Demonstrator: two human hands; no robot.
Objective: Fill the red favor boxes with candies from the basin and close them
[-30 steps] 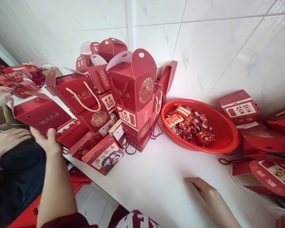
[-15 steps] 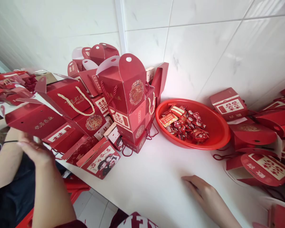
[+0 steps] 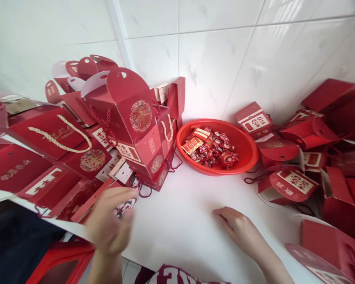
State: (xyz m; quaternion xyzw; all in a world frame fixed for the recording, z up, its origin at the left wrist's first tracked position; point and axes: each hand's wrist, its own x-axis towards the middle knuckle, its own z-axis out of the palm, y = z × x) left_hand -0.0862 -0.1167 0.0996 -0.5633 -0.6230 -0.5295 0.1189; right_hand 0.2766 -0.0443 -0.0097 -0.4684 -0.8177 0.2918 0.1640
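Glossy plast. basin (image 3: 245,153), shiny plast. wrappers (image 3: 208,148), smooth semi-matt cardbd boxes (image 3: 118,116), twisted-cord hndl (image 3: 72,150), glossy wall tiles (image 3: 213,59)

Wall (image 3: 215,67): wht glossy tile, faint grey veining, joints visible; pale vert. strip (image 3: 120,35) L of ctr. Streaked glare (image 3: 290,10) upper R; light bright. Table (image 3: 177,221): wht, smooth, alongside wall. Floor (image 3: 131,273): pale tile, btm. Seat (image 3: 73,253): red, lower L, partly hidden.
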